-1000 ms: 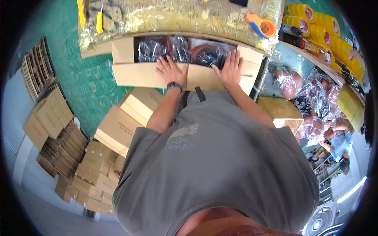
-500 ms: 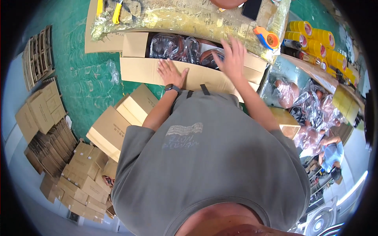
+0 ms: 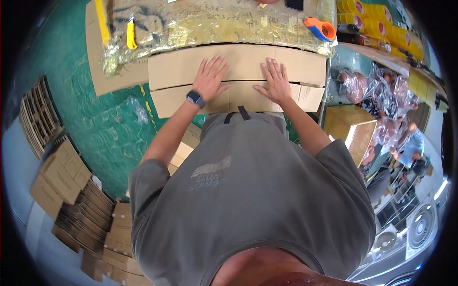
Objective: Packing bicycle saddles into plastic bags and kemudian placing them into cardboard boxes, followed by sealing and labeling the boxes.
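A long brown cardboard box [image 3: 179, 66] lies in front of me, its two long flaps folded down with a narrow gap between them. Its contents are hidden under the flaps. My left hand [image 3: 210, 80] lies with spread fingers across the flaps, left of the middle; a dark watch [image 3: 195, 98] is on that wrist. Flat on the flaps to the right rests my right hand [image 3: 275, 83], fingers apart. Neither hand holds anything. Beyond the box, a tape dispenser [image 3: 322, 30] in orange and blue sits on the tape-covered bench top [image 3: 229, 29].
A yellow box cutter [image 3: 131, 34] and a dark phone [image 3: 295, 4] lie on the bench. To the right are yellow tape rolls [image 3: 374, 26], plastic-wrapped brown items [image 3: 352, 86] and an open carton [image 3: 348, 125]. Wooden pallets [image 3: 40, 117] and flattened cartons [image 3: 86, 209] stand left. Another person [image 3: 411, 145] is at far right.
The box's long flaps have come down, covering the plastic-wrapped brown items seen inside before. Both my hands now press flat on top; the right one was raised over the opening.
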The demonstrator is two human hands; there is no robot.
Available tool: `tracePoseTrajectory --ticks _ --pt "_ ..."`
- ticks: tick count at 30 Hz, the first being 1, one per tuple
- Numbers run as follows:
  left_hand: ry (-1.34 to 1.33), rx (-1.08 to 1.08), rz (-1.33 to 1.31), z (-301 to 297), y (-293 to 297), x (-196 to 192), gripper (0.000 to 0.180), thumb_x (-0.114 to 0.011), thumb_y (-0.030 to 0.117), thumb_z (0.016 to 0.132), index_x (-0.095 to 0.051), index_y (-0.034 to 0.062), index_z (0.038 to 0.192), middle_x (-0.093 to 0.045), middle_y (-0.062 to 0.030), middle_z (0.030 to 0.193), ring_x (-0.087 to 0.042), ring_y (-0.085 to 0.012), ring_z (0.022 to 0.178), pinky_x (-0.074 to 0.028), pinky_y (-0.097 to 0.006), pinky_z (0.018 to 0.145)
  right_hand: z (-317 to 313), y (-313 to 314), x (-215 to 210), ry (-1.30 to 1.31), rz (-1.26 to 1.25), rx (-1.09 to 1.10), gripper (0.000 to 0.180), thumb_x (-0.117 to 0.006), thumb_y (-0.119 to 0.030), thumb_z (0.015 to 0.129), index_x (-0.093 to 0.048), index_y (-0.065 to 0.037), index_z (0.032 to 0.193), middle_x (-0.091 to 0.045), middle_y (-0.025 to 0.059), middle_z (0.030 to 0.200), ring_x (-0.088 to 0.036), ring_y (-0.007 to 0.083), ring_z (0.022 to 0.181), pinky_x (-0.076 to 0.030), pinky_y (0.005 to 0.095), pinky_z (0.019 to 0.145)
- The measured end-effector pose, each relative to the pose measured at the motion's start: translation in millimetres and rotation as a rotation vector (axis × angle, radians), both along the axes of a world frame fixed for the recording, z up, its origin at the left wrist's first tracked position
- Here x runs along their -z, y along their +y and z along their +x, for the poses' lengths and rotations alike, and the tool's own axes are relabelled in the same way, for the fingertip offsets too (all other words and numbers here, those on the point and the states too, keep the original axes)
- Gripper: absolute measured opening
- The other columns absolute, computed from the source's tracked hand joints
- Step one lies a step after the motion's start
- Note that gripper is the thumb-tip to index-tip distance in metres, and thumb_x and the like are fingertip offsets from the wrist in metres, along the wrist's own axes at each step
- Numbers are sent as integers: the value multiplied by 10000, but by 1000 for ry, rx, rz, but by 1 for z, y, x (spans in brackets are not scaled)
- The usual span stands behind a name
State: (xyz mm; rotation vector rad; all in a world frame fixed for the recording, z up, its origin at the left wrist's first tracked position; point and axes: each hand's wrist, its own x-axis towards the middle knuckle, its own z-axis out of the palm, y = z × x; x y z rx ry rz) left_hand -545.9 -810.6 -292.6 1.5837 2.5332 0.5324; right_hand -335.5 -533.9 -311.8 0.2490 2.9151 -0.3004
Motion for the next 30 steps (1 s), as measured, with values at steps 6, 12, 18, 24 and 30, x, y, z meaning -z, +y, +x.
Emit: tracePoseTrajectory --ticks 6,12,18,24,30 --pt "-53 208 -207 -29 62 32 1291 -867 790 706 -379 193 1742 -290 -228 1786 -272 -387 1650 -176 -632 1345 14 3 19 24 53 49 922 -589 -706 1022 -393 -137 1720 -303 135 1817 -247 318 1692 -148 581 1378" --pt "-152 30 -505 -1 72 -6 1487 -978 719 565 -272 226 1779 -320 -290 1717 -307 -507 1578 -197 -654 1325 41 -1 -2 104 18 35 788 -659 -619 1009 -539 -139 1622 -412 129 1758 -337 327 1648 -230 569 1348" --pt "-77 -86 -551 43 54 -22 1498 -1017 633 539 -266 249 1777 -358 -276 1677 -298 -500 1583 -186 -675 1334 -28 183 -38 621 248 264 516 -695 -70 888 -579 13 1384 -647 255 1358 -640 453 1198 -494 554 1112" --pt "-72 -92 -514 77 49 -21 1439 -1020 589 567 -284 293 1767 -353 -249 1694 -289 -483 1599 -164 -689 1334 -49 266 -53 384 96 111 341 -586 -133 1076 -573 -57 1408 -774 215 1013 -739 421 1012 -580 539 920" --pt "-59 -154 -560 123 5 -38 1399 -1016 589 594 -300 285 1757 -381 -241 1681 -288 -474 1604 -163 -691 1333 -38 74 -68 361 -696 507 594 -827 -483 934 -759 -50 1334 -805 199 1190 -782 354 1110 -593 428 1014"
